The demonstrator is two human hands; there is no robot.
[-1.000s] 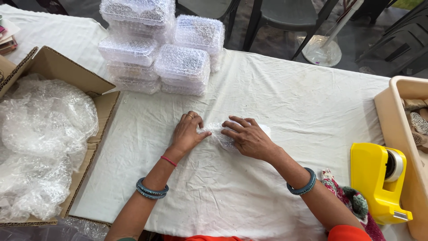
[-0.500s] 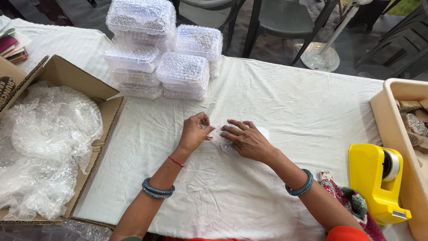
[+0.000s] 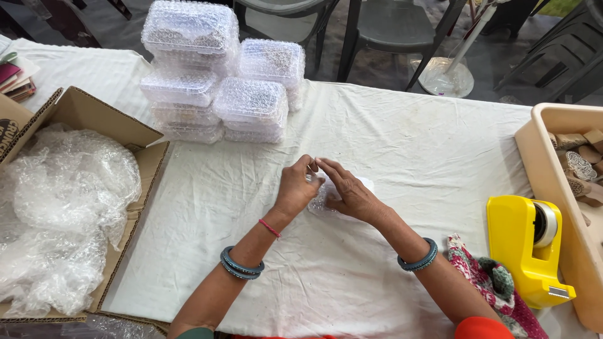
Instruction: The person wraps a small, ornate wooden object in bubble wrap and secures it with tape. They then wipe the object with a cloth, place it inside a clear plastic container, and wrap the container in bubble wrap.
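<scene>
Both hands — left hand (image 3: 295,187), right hand (image 3: 352,193) — pinch a small bubble-wrap bundle (image 3: 326,199) mid-desk (image 3: 408,144), fingers clamped on it. Likely light, soft, slippery; grip the edges. Wrapped boxes (image 3: 220,81) at 11 o'clock.

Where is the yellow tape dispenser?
The yellow tape dispenser sits at the table's right edge, beside the beige tray, right of the right hand.

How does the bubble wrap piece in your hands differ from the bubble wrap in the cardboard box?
The small bubble wrap piece lies on the white tablecloth, held between the left hand and the right hand; the bubble wrap heap is large, crumpled and untouched inside the cardboard box. Both are clear.
</scene>
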